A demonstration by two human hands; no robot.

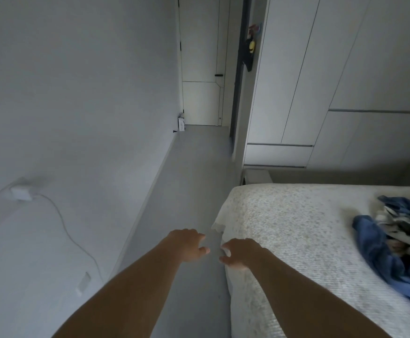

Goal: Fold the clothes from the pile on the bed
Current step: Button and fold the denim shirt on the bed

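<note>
- A person stands at the corner of the bed (296, 235), both bare arms stretched forward over the gap between the mattress and the pale floor (194, 191)
- The left hand (189, 243) hangs in the air above the floor, fingers loosely curled and parted, its grip closed on nothing
- The right hand (239, 253) rests at the bed's edge, fingers bent over the speckled cream bedspread (272, 301); whether it pinches the cover or merely touches it cannot be told from here, and no garment is in it
- The pile of clothes (399, 242) lies well apart from both hands, at the far right of the bed: a crumpled blue garment (374, 247) wrapped around white and dark pieces, partly cut off by the frame edge and blurred
- Judged from this, folding has not begun; no folded item shows anywhere on the bed, and the work looks to be at its opening step, either smoothing the cover or simply approaching
- The next move seems to call for a turn to the right and a reach across the open bedspread to lift one piece off the heap
- The bare stretch of cover between hands and pile offers room to spread that piece flat
- A white wardrobe (333, 81) and a closed door (201, 69) stand beyond, and a charger cable (70, 228) trails down the left wall
</note>
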